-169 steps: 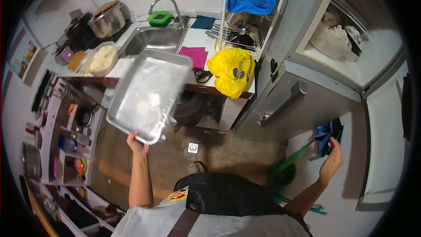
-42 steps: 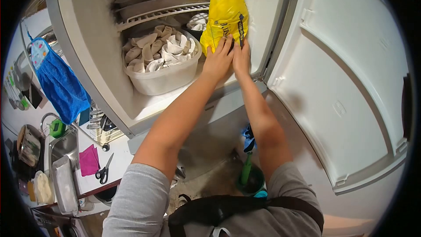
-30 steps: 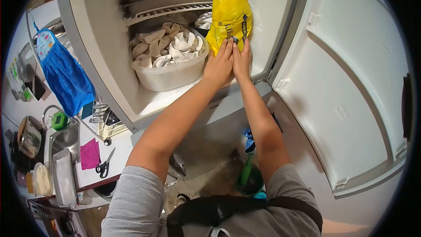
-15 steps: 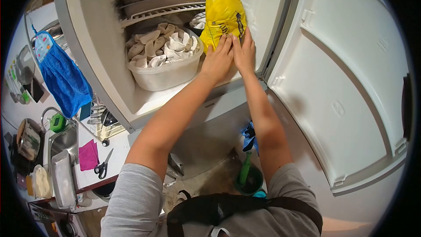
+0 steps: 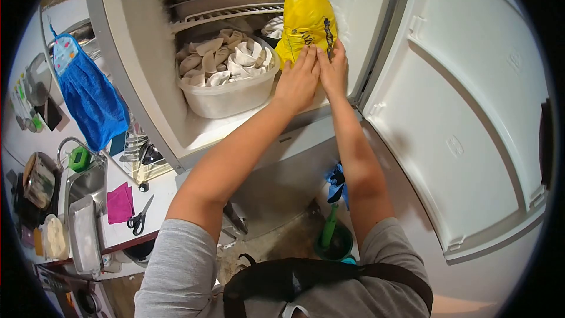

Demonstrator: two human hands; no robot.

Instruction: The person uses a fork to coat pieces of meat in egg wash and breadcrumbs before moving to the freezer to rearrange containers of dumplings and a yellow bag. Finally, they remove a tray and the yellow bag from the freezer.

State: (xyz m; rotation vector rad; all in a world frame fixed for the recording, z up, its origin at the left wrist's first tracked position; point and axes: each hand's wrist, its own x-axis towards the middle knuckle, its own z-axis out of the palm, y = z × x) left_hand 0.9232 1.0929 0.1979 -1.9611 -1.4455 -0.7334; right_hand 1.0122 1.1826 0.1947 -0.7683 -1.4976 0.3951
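A yellow plastic bag [image 5: 307,16] with dark print stands upright at the right side of an open freezer compartment [image 5: 141,53]. Both palms press on its lower front. My left hand [image 5: 298,82] has its fingers extended against the bag, and my right hand [image 5: 333,72] lies beside it, its fingers along the bag's lower right; the fingertips of the two hands nearly touch. Left of the bag sits a translucent white tub [image 5: 229,95] heaped with folded pale dumplings [image 5: 246,59]. What the bag contains is hidden.
A wire shelf [image 5: 229,13] crosses the freezer's back. The freezer door [image 5: 453,118] hangs open at the right. On the left are a blue towel [image 5: 93,97], a sink [image 5: 86,184], a magenta cloth [image 5: 120,203] and scissors [image 5: 140,217]. A green bin [image 5: 336,244] stands below.
The view has shifted slightly, so the freezer and bag appear a little further right. Both hands remain against the bag, with the right-hand fingers further round its right side.
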